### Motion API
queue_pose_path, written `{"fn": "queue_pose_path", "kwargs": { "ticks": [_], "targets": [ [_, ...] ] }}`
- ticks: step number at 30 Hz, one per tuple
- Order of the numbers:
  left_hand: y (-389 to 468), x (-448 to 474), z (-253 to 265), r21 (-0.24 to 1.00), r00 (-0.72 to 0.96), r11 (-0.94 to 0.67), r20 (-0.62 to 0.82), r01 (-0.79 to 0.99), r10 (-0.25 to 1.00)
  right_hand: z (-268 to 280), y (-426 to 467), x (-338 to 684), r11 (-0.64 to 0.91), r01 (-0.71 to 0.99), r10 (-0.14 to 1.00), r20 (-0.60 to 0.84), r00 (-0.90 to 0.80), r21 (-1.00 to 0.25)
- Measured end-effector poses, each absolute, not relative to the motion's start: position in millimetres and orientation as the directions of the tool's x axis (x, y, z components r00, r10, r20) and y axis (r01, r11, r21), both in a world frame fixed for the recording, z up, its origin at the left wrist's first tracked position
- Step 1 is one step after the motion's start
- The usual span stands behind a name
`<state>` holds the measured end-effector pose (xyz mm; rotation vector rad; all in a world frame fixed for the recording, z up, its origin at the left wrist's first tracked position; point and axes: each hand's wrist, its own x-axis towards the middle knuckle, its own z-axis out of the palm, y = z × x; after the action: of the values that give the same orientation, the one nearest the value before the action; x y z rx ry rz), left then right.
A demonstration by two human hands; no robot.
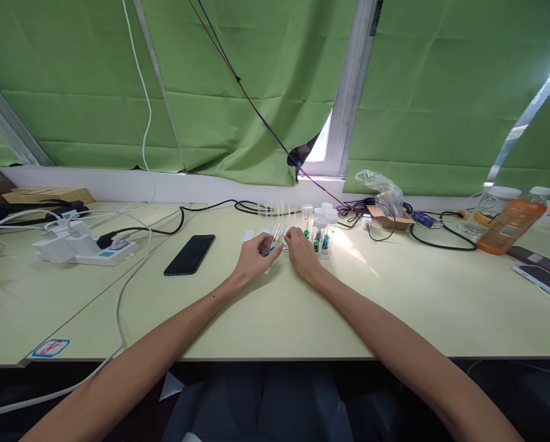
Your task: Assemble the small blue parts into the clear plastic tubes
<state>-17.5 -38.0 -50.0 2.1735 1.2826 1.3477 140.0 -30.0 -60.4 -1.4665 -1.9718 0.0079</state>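
Note:
My left hand (253,258) is closed around a small clear tube (277,233) that has thin pale strands and a bit of blue at its lower end. Close beside it, my right hand (301,250) has its fingers pinched together near the tube; whatever they hold is hidden. Right of that hand stand several clear vials with white caps, one of them a vial (321,230) with green pieces inside; others contain blue pieces. Small white caps (248,235) lie just behind my left hand. More thin clear items (275,209) show faintly behind both hands.
A black phone (189,255) lies to the left, past it a white power strip (112,253) with plugs and cables. At the right are a small cardboard box (390,220) with a plastic bag, black cables, an orange bottle (512,224), a clear jar (489,212) and another phone (546,279).

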Motion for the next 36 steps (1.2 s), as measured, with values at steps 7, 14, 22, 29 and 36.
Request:
{"fn": "queue_pose_path", "kwargs": {
  "ticks": [7,14,22,29,36],
  "targets": [
    [-35.5,-19.4,-50.7,0.598,0.194,-0.575,0.579,0.559,0.792,-62.9,-29.4,139.1,0.523,0.644,0.740,0.673,-0.018,-0.558],
    [-35.8,-21.1,-48.2,0.548,0.211,-0.575,0.587,0.608,0.782,-66.9,-27.9,135.4,0.657,0.523,0.603,0.795,0.068,-0.543],
    [-34.0,-26.2,-44.4,0.423,0.313,-0.633,0.610,0.648,0.728,-63.2,-32.1,137.1,0.672,0.618,0.484,0.874,0.050,-0.408],
    [-33.1,-27.8,-45.8,0.361,0.372,-0.662,0.608,0.656,0.701,-57.0,-37.9,133.7,0.712,0.620,0.353,0.931,0.091,-0.330],
    [-31.9,-29.5,-48.6,0.334,0.411,-0.690,0.609,0.643,0.678,-51.4,-40.3,134.3,0.707,0.627,0.287,0.943,0.168,-0.327]
  ]
}}
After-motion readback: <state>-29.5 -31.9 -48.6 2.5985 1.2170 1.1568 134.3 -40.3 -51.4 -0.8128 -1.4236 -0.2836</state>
